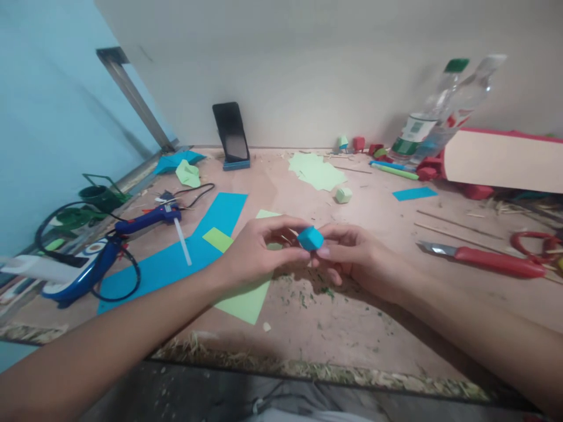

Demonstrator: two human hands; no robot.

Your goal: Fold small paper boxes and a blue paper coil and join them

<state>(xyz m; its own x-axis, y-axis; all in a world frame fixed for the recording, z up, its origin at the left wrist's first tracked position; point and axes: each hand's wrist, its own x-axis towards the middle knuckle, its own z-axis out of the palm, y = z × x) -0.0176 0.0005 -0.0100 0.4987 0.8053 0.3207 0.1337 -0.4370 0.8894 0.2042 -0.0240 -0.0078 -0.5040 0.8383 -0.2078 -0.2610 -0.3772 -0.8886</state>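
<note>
A small blue paper cube (311, 238) is pinched between the fingertips of both hands, just above the tabletop. My left hand (264, 249) grips it from the left with thumb and fingers. From the right, my right hand (349, 249) has its thumb and fingers closed on the same cube. Beneath my left hand lies a light green paper sheet (246, 308), partly covered. A pale green paper cube (343, 195) sits on the table beyond my right hand. Blue paper strips (158, 275) are spread to the left, with a white glue stick (183, 243) over them.
A blue glue gun (147, 220) with a looping cable lies at left. A phone (231, 133) stands against the wall. Green paper pieces (314, 170) lie at the back. At right are a red-handled knife (497, 261), thin sticks (457, 237) and plastic bottles (416, 138).
</note>
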